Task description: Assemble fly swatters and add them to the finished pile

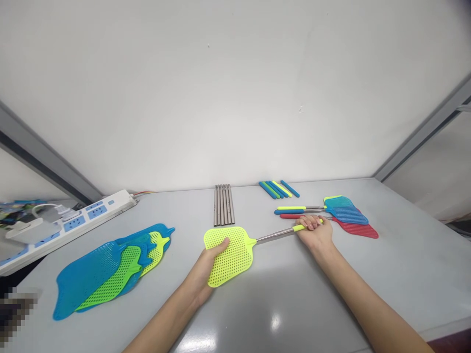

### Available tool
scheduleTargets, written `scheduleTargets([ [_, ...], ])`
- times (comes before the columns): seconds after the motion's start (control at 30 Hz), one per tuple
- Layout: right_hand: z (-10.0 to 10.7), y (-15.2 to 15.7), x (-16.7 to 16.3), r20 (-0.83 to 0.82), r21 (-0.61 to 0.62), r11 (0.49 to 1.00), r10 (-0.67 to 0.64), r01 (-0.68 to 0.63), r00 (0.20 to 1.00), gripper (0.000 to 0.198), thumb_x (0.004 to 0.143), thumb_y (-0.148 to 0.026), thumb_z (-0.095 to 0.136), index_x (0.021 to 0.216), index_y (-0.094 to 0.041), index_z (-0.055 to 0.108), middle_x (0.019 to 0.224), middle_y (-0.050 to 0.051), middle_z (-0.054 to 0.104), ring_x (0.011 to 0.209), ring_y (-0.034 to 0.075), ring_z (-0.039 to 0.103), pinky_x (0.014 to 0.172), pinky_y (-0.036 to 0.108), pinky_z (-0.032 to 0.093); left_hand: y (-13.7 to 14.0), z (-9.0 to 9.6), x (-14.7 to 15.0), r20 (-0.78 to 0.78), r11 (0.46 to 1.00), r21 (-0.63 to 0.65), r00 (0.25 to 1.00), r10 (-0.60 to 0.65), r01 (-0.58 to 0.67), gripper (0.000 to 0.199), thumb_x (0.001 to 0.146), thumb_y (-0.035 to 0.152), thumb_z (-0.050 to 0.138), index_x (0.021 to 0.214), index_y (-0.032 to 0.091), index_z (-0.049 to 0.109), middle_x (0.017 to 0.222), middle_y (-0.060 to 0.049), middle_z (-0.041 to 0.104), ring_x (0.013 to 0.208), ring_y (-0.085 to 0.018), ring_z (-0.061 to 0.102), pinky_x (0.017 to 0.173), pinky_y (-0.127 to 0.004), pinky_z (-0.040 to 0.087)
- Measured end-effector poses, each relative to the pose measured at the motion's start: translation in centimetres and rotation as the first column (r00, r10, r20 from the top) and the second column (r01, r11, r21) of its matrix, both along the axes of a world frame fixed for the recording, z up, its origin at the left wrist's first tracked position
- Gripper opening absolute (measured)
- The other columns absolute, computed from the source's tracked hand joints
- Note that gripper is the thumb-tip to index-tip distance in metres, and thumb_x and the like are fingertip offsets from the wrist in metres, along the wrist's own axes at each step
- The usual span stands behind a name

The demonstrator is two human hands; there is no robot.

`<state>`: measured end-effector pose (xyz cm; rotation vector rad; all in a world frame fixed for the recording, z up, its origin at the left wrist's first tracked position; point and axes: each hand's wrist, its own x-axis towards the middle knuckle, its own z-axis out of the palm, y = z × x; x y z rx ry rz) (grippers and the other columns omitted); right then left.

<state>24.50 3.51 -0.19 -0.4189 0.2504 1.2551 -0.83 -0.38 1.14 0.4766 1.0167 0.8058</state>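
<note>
Between my two hands is a yellow fly swatter (235, 255) with a perforated head, a thin metal rod and a yellow grip. My left hand (208, 274) holds the head by its left side, thumb on top and the other fingers hidden beneath. Around the yellow grip at the rod's far end, the fingers of my right hand (315, 231) are closed. Just behind that hand lie several whole swatters with blue (348, 210) and red (358, 229) heads, their handles pointing left.
Loose blue swatter heads (86, 274), with green (117, 277) and yellow ones, overlap on the left of the grey table (287, 314). Several metal rods (223, 206) lie at the back middle, coloured grips (275, 189) right of them. A white power strip (106, 208) runs along the left edge.
</note>
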Motion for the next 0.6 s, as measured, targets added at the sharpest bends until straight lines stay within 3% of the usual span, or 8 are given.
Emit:
scheduleTargets([
  [0.33,-0.4,0.4,0.9,0.024,0.064,0.997,0.049,-0.050,0.999,0.026,0.075,-0.027,0.026,0.050,-0.019,0.022,0.036,-0.007,0.022,0.029,0.006,0.023,0.032,0.020,0.027,-0.5,0.5,0.7,0.073,0.996,-0.085,0.996,0.041,-0.035,0.035,0.067,0.030,0.059,0.095,0.010,0.058,0.099,-0.013,0.060,0.087,-0.025,0.058,0.072,-0.031,0.048],
  [0.6,-0.2,0.7,1.2,0.165,0.065,0.995,0.064,-0.076,0.984,0.022,0.076,-0.019,0.025,0.054,-0.018,0.026,0.043,-0.006,0.028,0.034,0.006,0.030,0.035,0.018,0.032,-0.9,0.4,0.9,0.094,0.996,-0.084,0.995,0.016,-0.008,0.037,0.068,0.029,0.058,0.099,0.009,0.057,0.104,-0.015,0.058,0.092,-0.025,0.055,0.078,-0.031,0.045],
])
